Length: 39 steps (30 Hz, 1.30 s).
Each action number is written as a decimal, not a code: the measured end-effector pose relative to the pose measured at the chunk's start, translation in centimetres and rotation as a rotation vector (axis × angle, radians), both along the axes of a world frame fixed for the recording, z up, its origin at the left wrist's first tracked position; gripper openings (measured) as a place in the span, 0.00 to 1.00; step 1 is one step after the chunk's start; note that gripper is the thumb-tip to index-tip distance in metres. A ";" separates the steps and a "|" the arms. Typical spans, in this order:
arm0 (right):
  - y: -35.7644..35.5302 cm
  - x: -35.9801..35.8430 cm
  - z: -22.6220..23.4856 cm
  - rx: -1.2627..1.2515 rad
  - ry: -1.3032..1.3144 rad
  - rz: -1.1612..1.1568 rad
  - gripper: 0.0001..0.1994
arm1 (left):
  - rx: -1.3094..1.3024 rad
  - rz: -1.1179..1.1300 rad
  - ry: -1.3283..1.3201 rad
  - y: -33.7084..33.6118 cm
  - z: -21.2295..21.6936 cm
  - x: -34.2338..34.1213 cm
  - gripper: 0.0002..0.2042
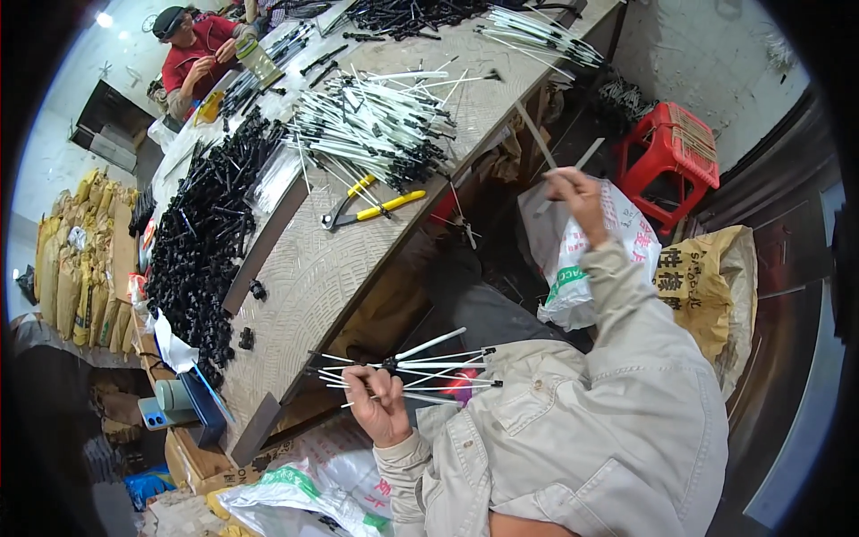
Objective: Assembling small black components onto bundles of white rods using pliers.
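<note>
My left hand (380, 407) is closed around a loose bundle of thin white rods with black ends (434, 364), held in front of my jacket below the table's edge. Raised at the right, my right hand (583, 201) grips a pale rod (537, 136) that slants up toward the table edge, its far tip near a black piece. A second pale strip (589, 154) shows by the same hand; whether it is held cannot be made out. On the table (304, 259) lies a large pile of similar white rods (367, 125), beside yellow-handled pliers (380, 208).
Black plastic parts (201, 242) heap along the table's left side, behind a dark strip (268, 246). A red stool (667, 166), a white sack (591, 242) and a brown sack (716, 286) stand at the right. Across the table sits a person in red (210, 40).
</note>
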State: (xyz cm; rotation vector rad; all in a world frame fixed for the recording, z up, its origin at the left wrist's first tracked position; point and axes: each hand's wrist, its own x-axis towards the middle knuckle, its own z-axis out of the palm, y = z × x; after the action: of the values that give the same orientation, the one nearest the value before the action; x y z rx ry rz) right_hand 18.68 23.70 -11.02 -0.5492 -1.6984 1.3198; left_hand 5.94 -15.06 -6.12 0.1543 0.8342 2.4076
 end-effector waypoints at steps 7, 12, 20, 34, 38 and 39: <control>0.3 13.2 8.6 0.252 -0.011 -0.336 0.07 | -0.188 -0.137 0.049 3.1 0.5 0.6 0.15; -1.0 9.1 11.4 0.864 -0.129 -0.301 0.11 | -0.297 -0.239 0.180 5.1 2.5 -0.3 0.17; -6.1 -4.0 14.1 1.150 0.155 0.173 0.12 | -0.361 -0.193 0.242 7.0 7.6 -0.7 0.16; -13.2 -10.7 18.1 1.650 0.067 0.278 0.17 | -0.072 0.428 -0.051 -7.1 3.1 -0.8 0.19; -14.6 -11.1 17.6 1.756 0.018 0.300 0.18 | -0.089 0.605 -0.098 -7.6 3.8 -1.1 0.18; -14.5 -11.3 17.8 1.753 -0.013 0.302 0.19 | -0.092 0.633 -0.123 -8.0 2.8 -1.4 0.18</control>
State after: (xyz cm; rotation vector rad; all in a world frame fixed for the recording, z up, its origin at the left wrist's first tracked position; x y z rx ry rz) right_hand 7.36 9.15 6.76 0.7375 -2.2281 -0.3373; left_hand 4.53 -23.06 -3.31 -0.3417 1.0496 2.9075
